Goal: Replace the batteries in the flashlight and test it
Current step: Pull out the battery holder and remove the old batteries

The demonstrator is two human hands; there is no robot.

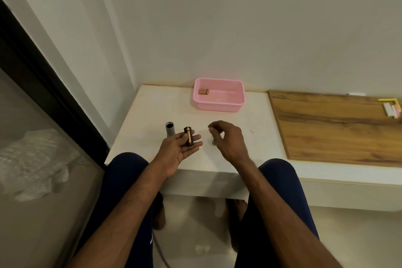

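Observation:
My left hand [180, 150] lies palm up over the white table [152, 104] and cradles a black battery holder [188, 136] with a gold and black battery in it. Just left of it the grey flashlight body [169, 129] stands upright, its open end up. My right hand [228, 139] hovers to the right with the fingers curled and the fingertips pinched near each other; nothing shows between them. Under that hand a small metal flashlight cap [214, 142] sits on the table. Several gold batteries [203, 91] lie in a pink basket [219, 105] at the back.
A wooden board [326, 128] covers the table's right part, with yellow, white and pink sticks [391, 110] at its far right. A wall rises right behind the table. My knees are against the table's front edge. A dark-framed glass panel runs along the left.

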